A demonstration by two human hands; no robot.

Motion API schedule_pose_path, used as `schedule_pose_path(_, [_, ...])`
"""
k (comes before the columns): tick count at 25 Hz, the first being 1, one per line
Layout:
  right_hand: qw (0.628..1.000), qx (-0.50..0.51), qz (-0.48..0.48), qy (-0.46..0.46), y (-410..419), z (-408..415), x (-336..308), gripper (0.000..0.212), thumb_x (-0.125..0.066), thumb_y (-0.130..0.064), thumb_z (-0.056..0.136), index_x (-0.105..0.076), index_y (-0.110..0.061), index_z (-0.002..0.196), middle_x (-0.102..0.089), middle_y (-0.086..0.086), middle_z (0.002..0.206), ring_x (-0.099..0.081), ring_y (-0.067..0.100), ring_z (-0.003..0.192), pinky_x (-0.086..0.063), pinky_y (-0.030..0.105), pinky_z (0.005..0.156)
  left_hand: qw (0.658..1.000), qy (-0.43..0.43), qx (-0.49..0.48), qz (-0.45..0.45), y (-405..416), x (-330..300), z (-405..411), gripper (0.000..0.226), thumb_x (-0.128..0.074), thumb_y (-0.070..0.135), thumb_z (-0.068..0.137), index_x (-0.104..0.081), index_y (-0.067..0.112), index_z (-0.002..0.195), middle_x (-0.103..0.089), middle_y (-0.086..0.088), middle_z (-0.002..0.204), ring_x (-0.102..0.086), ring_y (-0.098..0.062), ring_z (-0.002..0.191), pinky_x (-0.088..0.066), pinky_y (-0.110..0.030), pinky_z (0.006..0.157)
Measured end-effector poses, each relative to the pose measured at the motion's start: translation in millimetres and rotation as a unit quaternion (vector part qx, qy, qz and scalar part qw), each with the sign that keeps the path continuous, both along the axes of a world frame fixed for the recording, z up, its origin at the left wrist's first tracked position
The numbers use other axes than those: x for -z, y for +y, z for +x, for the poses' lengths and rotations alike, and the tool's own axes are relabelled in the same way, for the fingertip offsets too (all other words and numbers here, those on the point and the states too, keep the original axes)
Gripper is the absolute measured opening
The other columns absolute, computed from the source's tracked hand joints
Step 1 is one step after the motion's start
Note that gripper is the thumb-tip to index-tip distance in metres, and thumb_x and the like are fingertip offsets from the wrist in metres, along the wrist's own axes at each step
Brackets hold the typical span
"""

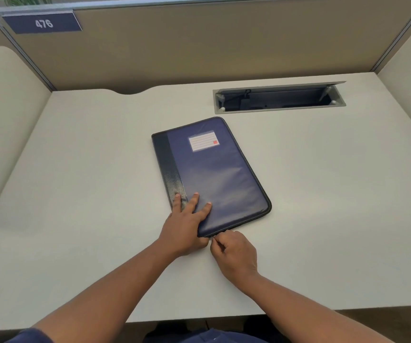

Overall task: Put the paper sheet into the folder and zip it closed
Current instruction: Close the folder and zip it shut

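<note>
Folder under flat left hand, right hand pinching its zipper pull

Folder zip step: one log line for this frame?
stage: zipping | folder: flat on desk, cover closed | left hand: pressing near corner | right hand: fingers pinched at zipper pull, near edge | paper: not visible

Folder: blue cover, smooth w/ soft sheen, looks like plastic-coated cloth; spine strip darker, grained, leather-like; pale stitching along edge. Label: paper under clear glossy pocket. Desk: matt, smooth, off-white laminate. Cable tray: grey brushed-metal frame. Partition: matt tan fabric.
</note>
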State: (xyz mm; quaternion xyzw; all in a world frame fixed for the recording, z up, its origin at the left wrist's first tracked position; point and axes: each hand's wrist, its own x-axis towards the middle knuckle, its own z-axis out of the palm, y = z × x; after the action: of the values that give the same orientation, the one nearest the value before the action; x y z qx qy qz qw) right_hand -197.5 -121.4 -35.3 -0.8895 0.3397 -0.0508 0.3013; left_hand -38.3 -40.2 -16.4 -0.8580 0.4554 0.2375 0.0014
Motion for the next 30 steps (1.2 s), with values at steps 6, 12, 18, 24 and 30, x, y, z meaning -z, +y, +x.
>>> schedule_pose_path(6, [0.999,0.03,0.005,-0.012,-10.4,-4.0,-2.6,0.03,-0.062,-0.028,0.094,-0.056,-0.016,0.067,-0.06,-0.001,0.068,-0.051,0.02,0.07,-0.042,0.037,0.056,1.0,0.015,-0.006,0.001,-2.2,-3.7,1.8,0.099,-0.071,0.06,0.083,-0.01,0.048,0.16,0.005,0.011,0.172,0.011,-0.038,0.156,-0.042,-0.054,0.111])
schedule_pose_path(12, [0.995,0.078,0.048,-0.036,-10.6,-3.4,-3.2,0.019,-0.064,-0.025,0.091,-0.066,-0.016,0.074,-0.064,-0.002,0.072,-0.056,0.02,0.07,-0.049,0.039,0.06,1.0,0.005,-0.009,0.0,-5.2,-6.0,0.2,0.101,-0.072,0.063,0.08,-0.012,0.047,0.16,0.002,0.01,0.172,0.007,-0.039,0.156,-0.043,-0.054,0.109])
schedule_pose_path(18, [0.994,0.096,0.046,-0.02,-1.0,2.7,-2.2,0.017,-0.064,-0.028,0.091,-0.071,-0.02,0.079,-0.067,-0.005,0.082,-0.054,0.02,0.081,-0.05,0.037,0.063,1.0,-0.005,0.004,0.016,-4.1,-4.8,1.1,0.107,-0.075,0.059,0.077,-0.007,0.047,0.159,0.004,0.01,0.172,0.007,-0.039,0.156,-0.046,-0.055,0.106])
schedule_pose_path(24, [0.999,0.026,0.009,-0.044,3.6,-2.5,0.7,0.018,-0.064,-0.026,0.095,-0.07,-0.02,0.079,-0.068,-0.006,0.081,-0.05,0.021,0.078,-0.047,0.038,0.065,1.0,-0.003,0.0,0.011,-6.1,-5.3,-0.3,0.104,-0.074,0.059,0.078,-0.01,0.048,0.159,0.003,0.01,0.172,0.006,-0.039,0.156,-0.047,-0.054,0.106])
schedule_pose_path(30, [0.993,0.092,0.036,-0.071,-8.4,-9.3,0.9,0.022,-0.066,-0.018,0.089,-0.06,-0.015,0.068,-0.058,-0.006,0.07,-0.048,0.02,0.074,-0.044,0.038,0.059,1.0,0.0,0.007,0.021,-1.9,-9.2,2.9,0.105,-0.075,0.054,0.078,-0.008,0.049,0.159,0.003,0.012,0.172,0.005,-0.037,0.157,-0.046,-0.053,0.107])
